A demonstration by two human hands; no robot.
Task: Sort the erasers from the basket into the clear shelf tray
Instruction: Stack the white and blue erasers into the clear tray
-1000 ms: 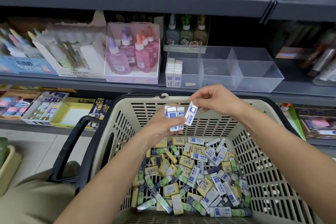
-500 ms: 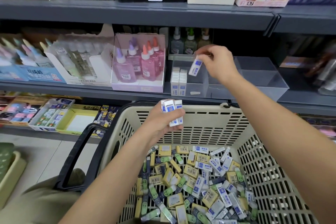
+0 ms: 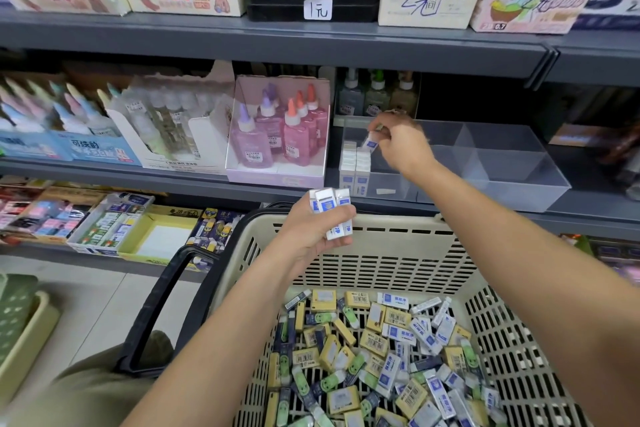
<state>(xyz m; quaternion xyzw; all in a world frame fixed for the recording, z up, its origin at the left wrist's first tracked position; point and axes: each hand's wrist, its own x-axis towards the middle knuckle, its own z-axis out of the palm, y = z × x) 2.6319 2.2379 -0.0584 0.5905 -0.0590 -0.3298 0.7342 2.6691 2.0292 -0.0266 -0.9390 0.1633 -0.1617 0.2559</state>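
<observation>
GRIP: right fingers point(image 3: 388, 135) pinch tilted eraser point(image 3: 370, 143) just above row point(image 3: 355, 166); left fingers point(image 3: 343, 217) clasp spares point(image 3: 329, 203) | RISK: tilted entry may topple row beneath fingers; spares may slip into basket point(image 3: 398, 253).

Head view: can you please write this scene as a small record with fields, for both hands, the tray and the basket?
right hand: pinches one white-and-blue eraser just above the standing erasers
left hand: holds a bunch of erasers above the basket's far rim
clear tray: on the middle shelf, with dividers
standing erasers: upright in rows in the tray's left compartment
basket: beige, slotted walls, black handle
loose erasers: mixed yellow, green and white-and-blue, piled in the basket
</observation>
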